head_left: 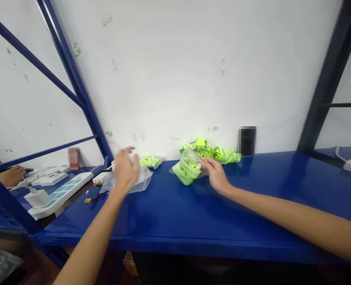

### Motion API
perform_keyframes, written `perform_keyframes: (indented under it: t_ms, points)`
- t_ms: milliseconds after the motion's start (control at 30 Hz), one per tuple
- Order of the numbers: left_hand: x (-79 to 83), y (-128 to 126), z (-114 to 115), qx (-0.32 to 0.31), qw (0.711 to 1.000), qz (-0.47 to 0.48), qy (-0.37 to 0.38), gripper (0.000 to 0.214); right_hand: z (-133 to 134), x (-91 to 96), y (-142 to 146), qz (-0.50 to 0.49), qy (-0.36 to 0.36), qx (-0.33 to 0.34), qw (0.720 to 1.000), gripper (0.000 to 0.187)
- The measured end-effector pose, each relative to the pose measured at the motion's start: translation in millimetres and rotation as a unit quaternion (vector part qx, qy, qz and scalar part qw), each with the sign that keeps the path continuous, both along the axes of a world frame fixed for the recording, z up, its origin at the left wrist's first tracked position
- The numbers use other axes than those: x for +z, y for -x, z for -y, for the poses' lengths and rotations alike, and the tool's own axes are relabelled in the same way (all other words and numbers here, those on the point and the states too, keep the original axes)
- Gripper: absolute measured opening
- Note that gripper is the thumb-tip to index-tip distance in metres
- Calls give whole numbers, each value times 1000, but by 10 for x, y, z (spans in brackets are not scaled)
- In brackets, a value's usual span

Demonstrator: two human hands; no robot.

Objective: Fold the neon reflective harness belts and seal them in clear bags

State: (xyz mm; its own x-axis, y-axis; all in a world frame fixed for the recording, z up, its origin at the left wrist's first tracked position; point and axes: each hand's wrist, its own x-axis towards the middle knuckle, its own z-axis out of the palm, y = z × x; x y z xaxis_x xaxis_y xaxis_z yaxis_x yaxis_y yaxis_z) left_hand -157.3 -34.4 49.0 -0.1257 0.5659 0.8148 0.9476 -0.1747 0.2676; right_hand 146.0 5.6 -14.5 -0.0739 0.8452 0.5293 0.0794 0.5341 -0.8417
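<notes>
My right hand (215,173) pinches the edge of a clear zip bag (187,168) that holds a neon-yellow reflective strap, resting on the blue shelf (193,213). My left hand (125,168) hovers over a pile of empty clear zip bags (140,180) at the left; its fingers are blurred by motion. More neon-yellow straps (214,152) lie loose against the wall behind the right hand. A small bagged strap (151,161) lies beside the left hand.
A white power strip (59,194) with a plugged adapter and small cables lies at the far left. Another person's hand (12,175) rests there. A dark box (247,141) stands against the wall. Blue rack posts rise left and right.
</notes>
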Motion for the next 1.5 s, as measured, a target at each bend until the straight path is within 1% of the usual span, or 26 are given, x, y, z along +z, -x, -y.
perform_keyframes:
  t_ms: [33, 67, 100, 133, 200, 233, 300, 367, 433, 500, 533, 600, 667, 767, 900, 1033, 1100, 1233, 1333, 1500]
  points:
    - [-34, -264, 11, -78, 996, -36, 24, 32, 47, -26, -61, 11, -7, 2, 1000, 29]
    - [-84, -528, 10, -141, 986, -71, 52, 32, 87, -33, -106, 17, -7, 14, 1000, 23]
    - [-143, -777, -7, -191, 975, -90, 71, 34, 117, -23, -138, 9, -13, 19, 1000, 15]
    - [-204, -1001, -41, -225, 966, -95, 79, 36, 137, -2, -160, 16, -14, 35, 999, 10]
    - [-310, -1347, -156, -269, 959, -59, 66, 39, 152, 50, -189, 35, -23, 50, 998, 9]
    - [-353, -1466, -229, -283, 956, -44, 57, 40, 148, 73, -201, 51, -33, 53, 997, 12]
    - [-425, -1605, -373, -302, 952, -26, 46, 43, 121, 106, -234, 79, -48, 56, 994, 21]
    - [-488, -1644, -477, -304, 952, -20, 25, 46, 75, 123, -292, 83, -35, 74, 993, 25]
    - [-544, -1627, -510, -297, 954, -20, -20, 47, 15, 134, -376, 94, -4, 125, 988, 27]
    - [-581, -1599, -477, -293, 954, -32, -59, 40, -43, 140, -465, 128, 12, 184, 974, 26]
    - [-592, -1592, -443, -295, 952, -41, -65, 30, -66, 139, -501, 144, 12, 206, 968, 25]
    - [-596, -1602, -361, -305, 949, -60, -51, 13, -89, 118, -538, 155, 11, 227, 961, 25]
    - [-585, -1633, -287, -315, 946, -71, -27, 20, -77, 72, -518, 136, 18, 237, 962, 27]
    - [-561, -1666, -235, -310, 947, -80, -12, 30, -19, -28, -412, 112, 6, 229, 967, 27]
    - [-547, -1611, -253, -317, 943, -104, 11, 24, 58, -130, -282, 100, -17, 167, 981, 25]
    - [-537, -1531, -270, -343, 932, -105, 59, 27, 74, -147, -269, 132, -20, 123, 983, 25]
    - [-528, -1515, -269, -355, 925, -107, 79, 29, 67, -141, -286, 135, -13, 125, 983, 25]
    - [-516, -1507, -276, -383, 912, -98, 107, 32, 62, -131, -315, 97, 25, 169, 981, 27]
    - [-525, -1499, -297, -398, 905, -86, 120, 33, 57, -138, -332, 92, 39, 178, 979, 28]
    - [-566, -1494, -339, -389, 910, -88, 111, 33, 20, -169, -351, 92, 39, 186, 977, 28]
